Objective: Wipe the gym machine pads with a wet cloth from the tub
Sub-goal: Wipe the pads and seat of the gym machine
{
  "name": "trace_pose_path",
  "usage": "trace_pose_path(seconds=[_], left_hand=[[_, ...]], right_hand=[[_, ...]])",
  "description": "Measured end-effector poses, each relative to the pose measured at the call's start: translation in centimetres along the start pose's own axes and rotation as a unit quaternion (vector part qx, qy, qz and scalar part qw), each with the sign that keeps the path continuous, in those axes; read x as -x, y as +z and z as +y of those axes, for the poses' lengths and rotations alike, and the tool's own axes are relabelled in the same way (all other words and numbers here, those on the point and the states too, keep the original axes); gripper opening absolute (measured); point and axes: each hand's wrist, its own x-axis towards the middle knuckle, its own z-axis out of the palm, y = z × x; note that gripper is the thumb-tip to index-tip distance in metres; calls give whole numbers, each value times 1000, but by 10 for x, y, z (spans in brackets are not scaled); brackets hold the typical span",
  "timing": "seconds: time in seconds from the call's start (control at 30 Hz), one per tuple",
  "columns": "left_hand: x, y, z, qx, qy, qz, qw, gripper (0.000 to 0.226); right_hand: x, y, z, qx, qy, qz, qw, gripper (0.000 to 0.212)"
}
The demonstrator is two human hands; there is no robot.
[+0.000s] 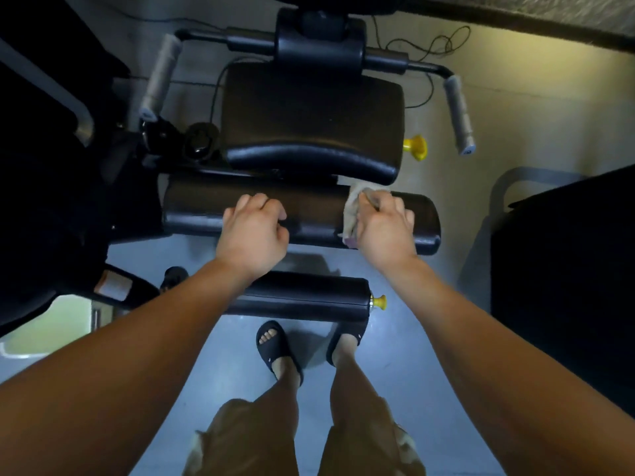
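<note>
Lower roller pad [302,297] sat nearer than wrists. Left hand [252,231] fingers [256,201] curled over upper roller pad [199,204], bracing. Right hand [385,225] clutched cloth [352,207] against same pad. Risks: pad could have rotated under fingers; bunched cloth could have skipped patches. Seat pad [309,121] lay beyond fingers.

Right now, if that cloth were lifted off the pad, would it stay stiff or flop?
Probably floppy: the cloth drapes in folds over the pad and bunches under the right hand. If wet, as the task says, it would likely feel heavy for its size and cling to the pad's glossy cover rather than slide.
</note>
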Motion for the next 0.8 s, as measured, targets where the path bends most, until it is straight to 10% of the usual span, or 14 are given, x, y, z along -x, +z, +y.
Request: trace_pose_path(seconds=[0.53, 0.8], left_hand=[[5, -8, 3, 58, -123, 56, 989, 27], [-59, 14, 134, 213, -184, 46, 958, 39]], right_hand=[[-48, -19, -14, -100, -326, -67, 938, 38], [-104, -80, 62, -336, -187, -222, 896, 15]])
